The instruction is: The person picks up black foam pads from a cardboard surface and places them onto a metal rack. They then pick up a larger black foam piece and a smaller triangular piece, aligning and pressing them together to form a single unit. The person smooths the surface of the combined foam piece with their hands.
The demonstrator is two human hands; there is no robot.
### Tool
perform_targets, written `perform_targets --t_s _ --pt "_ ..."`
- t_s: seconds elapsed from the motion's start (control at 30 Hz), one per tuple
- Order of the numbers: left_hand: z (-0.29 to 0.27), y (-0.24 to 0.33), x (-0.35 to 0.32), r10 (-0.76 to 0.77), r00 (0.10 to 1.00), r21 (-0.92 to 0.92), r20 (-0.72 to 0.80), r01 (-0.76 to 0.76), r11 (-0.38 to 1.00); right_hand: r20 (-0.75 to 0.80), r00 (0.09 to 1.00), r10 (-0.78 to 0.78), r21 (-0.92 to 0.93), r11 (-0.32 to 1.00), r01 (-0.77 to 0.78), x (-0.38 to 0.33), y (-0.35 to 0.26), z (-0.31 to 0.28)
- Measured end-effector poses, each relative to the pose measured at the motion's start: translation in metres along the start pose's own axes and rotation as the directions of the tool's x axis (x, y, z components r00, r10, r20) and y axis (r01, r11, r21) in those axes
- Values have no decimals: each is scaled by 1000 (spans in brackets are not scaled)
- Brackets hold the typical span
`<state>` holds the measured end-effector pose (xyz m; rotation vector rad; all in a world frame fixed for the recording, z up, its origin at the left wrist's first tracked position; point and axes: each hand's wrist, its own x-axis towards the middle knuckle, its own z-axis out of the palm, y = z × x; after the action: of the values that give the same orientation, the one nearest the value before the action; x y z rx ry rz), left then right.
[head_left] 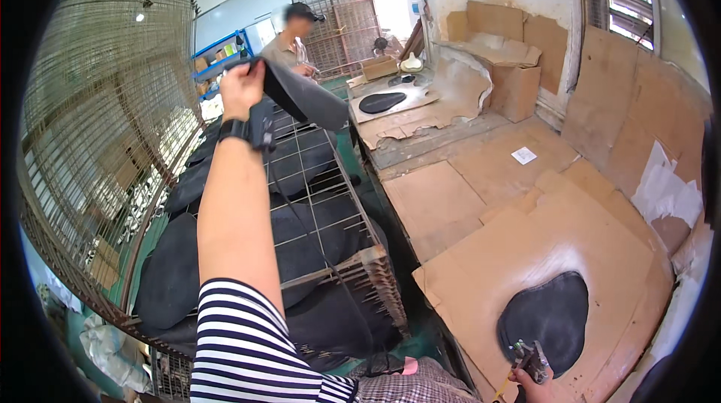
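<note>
– Holding what with the left hand (242,91)?
– Clamped on one end of a dark flexible sheet (319,102), raised above the wire rack (373,256) and bending down toward the right.
– And with the right hand (535,388)?
– Closed around a metal spray gun (532,360), over the near edge of a black rounded pad (547,309); touching or not, impossible to tell.
– Under the pad?
– Brown cardboard (481,260), with whitish haze (521,274) around the pad. On the rack, more dark pads (171,275); farther back, a co-worker (282,47).
</note>
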<state>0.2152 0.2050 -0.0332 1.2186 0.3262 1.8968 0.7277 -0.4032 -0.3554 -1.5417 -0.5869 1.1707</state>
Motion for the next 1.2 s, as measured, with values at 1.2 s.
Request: perform_targets --t_s 1.2 --pt "220 -370 -678 -868 486 980 105 99 174 -543 836 79 195 980 34 -151 112 -76"
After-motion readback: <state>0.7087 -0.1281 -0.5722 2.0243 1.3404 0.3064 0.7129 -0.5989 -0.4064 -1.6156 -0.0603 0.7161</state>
